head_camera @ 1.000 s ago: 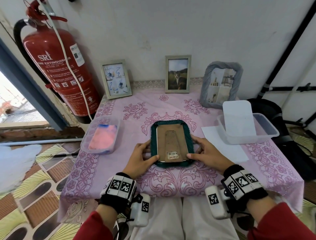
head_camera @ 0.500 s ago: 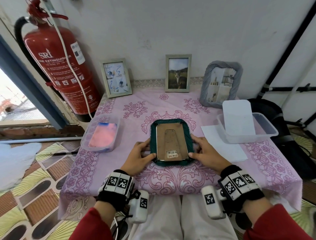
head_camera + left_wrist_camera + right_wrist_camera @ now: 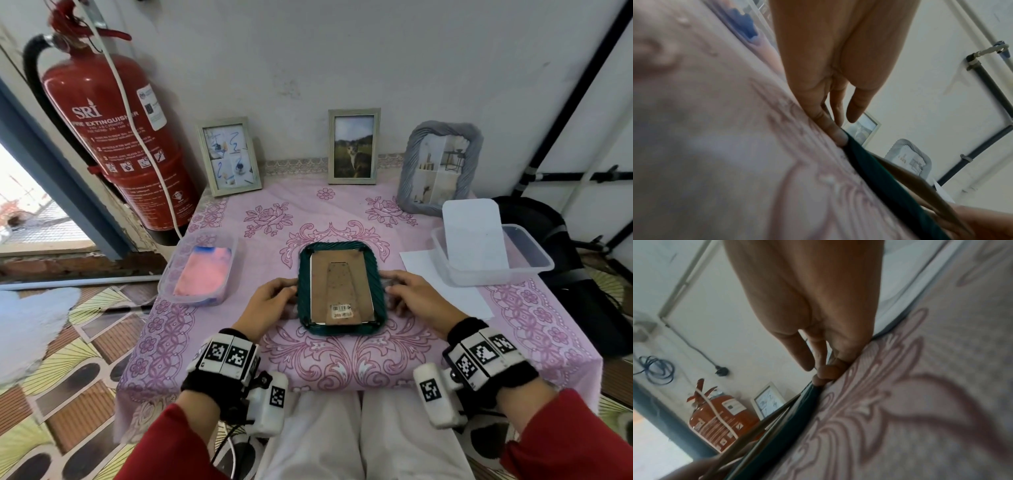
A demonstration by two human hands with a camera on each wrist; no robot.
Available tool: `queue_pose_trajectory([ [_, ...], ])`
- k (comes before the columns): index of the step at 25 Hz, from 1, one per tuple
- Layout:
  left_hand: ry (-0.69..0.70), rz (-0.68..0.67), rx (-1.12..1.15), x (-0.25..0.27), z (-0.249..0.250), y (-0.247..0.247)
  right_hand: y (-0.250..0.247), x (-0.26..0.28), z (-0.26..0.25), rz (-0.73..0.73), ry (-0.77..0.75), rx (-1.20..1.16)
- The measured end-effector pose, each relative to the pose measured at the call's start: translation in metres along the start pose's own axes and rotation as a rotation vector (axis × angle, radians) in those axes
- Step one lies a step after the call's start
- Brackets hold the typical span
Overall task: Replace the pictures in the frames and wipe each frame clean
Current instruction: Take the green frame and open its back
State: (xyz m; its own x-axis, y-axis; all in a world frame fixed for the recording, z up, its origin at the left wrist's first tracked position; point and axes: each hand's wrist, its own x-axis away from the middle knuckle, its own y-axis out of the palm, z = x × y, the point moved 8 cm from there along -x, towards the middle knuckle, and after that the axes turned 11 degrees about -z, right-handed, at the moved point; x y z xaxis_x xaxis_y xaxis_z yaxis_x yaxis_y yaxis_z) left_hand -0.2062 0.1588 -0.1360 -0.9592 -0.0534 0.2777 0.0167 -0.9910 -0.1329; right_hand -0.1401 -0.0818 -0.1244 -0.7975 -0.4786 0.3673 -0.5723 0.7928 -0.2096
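Observation:
A dark green picture frame [image 3: 379, 291] lies face down in the middle of the pink tablecloth [image 3: 342, 363]. Its brown backing board [image 3: 340, 291] and folded stand face up. My left hand [image 3: 279, 293] lies on the cloth at the frame's left edge. In the left wrist view a fingertip [image 3: 835, 134] touches the green rim [image 3: 879, 175]. My right hand [image 3: 402, 291] is at the right edge, and its fingertips [image 3: 825, 374] meet the rim [image 3: 789, 426] low down. Both thumbs are off the frame. Neither hand grips it.
Three frames stand along the back wall: a pale one [image 3: 230, 156], a cat picture [image 3: 354, 146] and a grey one [image 3: 442, 168]. A tub with a pink cloth [image 3: 202, 270] is left. A clear tub [image 3: 527, 260] and white paper [image 3: 476, 298] are right. A fire extinguisher [image 3: 113, 137] hangs left.
Both thumbs lay over the frame's lower corners before. The hands have since slid up along the sides and eased outward off the frame. The frame stays flat.

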Motion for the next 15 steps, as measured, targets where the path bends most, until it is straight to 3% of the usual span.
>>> queue_pose_trajectory([
  [5,0.003,0.146,-0.149,-0.020,0.020,-0.027,-0.015,-0.015,-0.016,-0.010,0.072,0.101],
  [10,0.010,0.116,-0.219,-0.052,0.046,-0.018,-0.019,-0.051,-0.039,0.019,0.010,0.089],
  [15,-0.071,0.091,-0.215,-0.076,0.042,-0.014,-0.019,-0.075,-0.043,0.063,-0.020,0.175],
])
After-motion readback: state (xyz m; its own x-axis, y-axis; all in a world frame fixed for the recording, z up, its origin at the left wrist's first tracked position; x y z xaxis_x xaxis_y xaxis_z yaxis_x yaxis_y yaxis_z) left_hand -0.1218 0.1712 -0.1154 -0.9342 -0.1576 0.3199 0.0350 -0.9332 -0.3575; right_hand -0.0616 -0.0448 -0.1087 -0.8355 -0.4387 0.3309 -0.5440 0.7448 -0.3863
